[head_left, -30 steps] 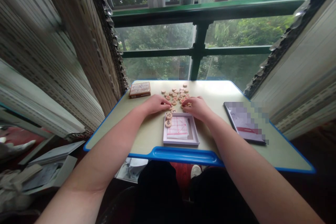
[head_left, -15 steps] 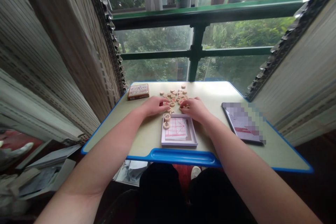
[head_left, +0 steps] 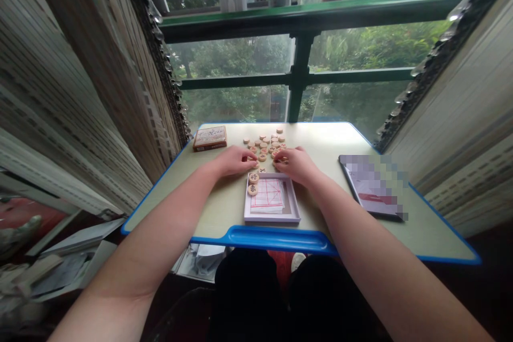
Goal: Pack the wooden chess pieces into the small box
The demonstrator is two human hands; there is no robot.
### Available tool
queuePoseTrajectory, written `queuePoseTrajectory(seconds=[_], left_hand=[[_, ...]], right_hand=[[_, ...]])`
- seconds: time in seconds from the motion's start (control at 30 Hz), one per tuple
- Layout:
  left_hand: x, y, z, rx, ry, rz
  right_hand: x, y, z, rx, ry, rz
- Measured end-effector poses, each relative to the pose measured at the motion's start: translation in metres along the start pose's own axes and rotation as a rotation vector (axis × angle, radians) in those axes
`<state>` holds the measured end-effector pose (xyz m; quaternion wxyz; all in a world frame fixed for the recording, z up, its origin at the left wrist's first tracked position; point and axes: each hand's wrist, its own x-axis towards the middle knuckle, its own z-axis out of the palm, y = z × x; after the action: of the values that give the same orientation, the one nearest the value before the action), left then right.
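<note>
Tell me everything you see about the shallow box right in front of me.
The shallow box is pale, cardboard-looking, rectangular with low walls, lying flat and open near the desk's front edge. Inside lie a folded paper board with red grid lines and two round wooden chess pieces along the left wall. The right hand is beyond its far edge; contact is unclear.

The counter point(head_left: 228, 208) has a pale beige top with a blue rim and a blue moulded groove point(head_left: 276, 238) along its near edge. A shallow white box point(head_left: 272, 219) sits flat near that edge, at the middle. Just beyond it, round wooden game pieces point(head_left: 264, 144) lie scattered in a loose cluster. A small brown box point(head_left: 209, 138) lies at the far left corner, well apart from a dark flat rectangle point(head_left: 374, 187), blurred, on the right side.
</note>
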<state>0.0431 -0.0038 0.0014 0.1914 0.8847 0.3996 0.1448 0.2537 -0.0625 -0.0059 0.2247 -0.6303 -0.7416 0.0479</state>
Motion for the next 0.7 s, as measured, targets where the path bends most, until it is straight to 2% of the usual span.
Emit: queuePoseTrajectory(seconds=[0.7], left_hand=[[-0.0013,0.0034,-0.0021,0.032,0.01,-0.015]], right_hand=[[-0.0022,-0.0036,-0.0033,0.009,0.005,0.038]])
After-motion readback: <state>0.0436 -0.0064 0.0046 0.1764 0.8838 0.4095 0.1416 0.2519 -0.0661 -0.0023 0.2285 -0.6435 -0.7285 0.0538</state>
